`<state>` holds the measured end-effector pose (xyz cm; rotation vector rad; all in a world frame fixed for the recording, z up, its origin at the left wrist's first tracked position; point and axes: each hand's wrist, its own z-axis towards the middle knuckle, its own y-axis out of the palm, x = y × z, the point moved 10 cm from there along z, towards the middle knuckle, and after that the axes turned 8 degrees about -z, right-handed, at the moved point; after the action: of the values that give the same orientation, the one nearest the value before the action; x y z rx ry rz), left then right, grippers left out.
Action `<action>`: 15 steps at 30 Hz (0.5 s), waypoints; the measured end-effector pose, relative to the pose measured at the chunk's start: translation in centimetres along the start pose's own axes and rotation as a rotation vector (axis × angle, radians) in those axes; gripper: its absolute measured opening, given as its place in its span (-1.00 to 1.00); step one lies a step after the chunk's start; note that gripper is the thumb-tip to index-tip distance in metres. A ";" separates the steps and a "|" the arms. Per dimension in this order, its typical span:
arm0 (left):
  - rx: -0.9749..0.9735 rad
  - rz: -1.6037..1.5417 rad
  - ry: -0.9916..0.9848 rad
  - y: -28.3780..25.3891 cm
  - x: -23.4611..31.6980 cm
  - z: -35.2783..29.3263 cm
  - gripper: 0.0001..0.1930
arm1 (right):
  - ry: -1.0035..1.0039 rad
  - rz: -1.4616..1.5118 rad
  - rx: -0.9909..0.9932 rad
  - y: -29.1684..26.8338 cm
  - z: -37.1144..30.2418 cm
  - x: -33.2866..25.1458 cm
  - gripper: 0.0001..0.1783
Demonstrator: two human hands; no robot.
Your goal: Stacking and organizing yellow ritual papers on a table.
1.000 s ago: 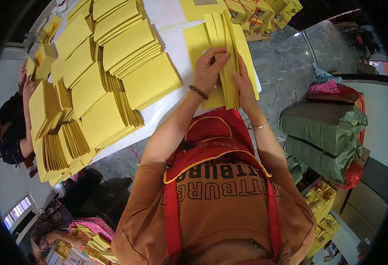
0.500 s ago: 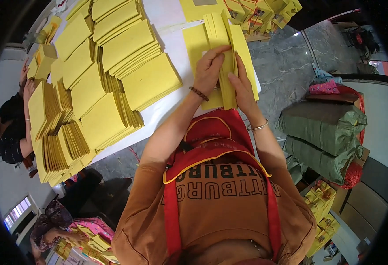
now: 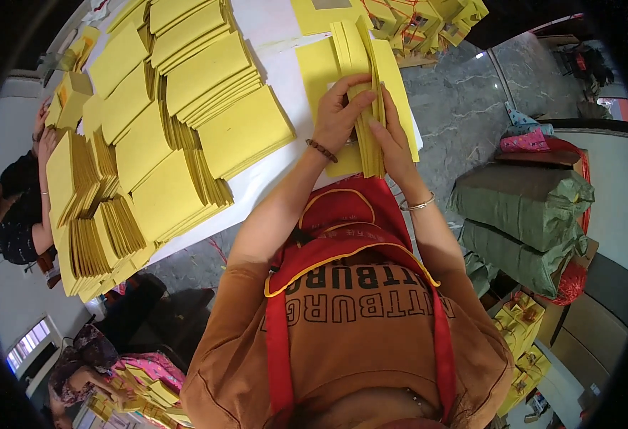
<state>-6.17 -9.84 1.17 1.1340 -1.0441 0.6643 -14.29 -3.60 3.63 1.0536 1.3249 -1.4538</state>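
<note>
A folded yellow card (image 3: 369,143) stands partly upright in front of me, its long panels pressed close together. From its right side my right hand (image 3: 395,143) grips it, with the thumb on the near face and the fingers along the outer edge. My left hand (image 3: 339,114) is curled at its left side, thumb and forefinger at the folded edge; some fingertips are hidden by the card. Beneath lie flat yellow sheets (image 3: 315,63) on the white tabletop (image 3: 275,32).
Overlapping stacks of folded yellow cards (image 3: 246,132) cover the table's left side. Yellow boxes with red cords (image 3: 421,25) are beyond the far right corner. Green wrapped bundles (image 3: 517,204) stand at right. One co-worker (image 3: 17,207) is at far left, another (image 3: 89,365) at lower left.
My left thumb has swung right, away from the fingers and onto the card's edge. My right hand and the card hardly move. The lower-left co-worker's arm has shifted.
</note>
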 end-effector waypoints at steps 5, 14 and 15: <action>0.034 -0.040 0.043 -0.3 0.1 0.0 -0.79 | 0.024 0.069 0.001 0.1 0.1 0.6 -0.31; 0.113 -0.019 0.150 -0.4 1.4 -0.4 -0.83 | 0.031 -0.027 0.032 -0.1 0.1 0.6 -0.34; 0.126 -0.172 0.183 -0.3 1.9 -0.6 -0.81 | 0.032 -0.002 0.034 -0.1 0.1 0.8 -0.33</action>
<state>-4.98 -9.54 2.76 1.2320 -0.7485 0.6897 -14.63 -3.78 2.91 1.1019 1.3281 -1.4711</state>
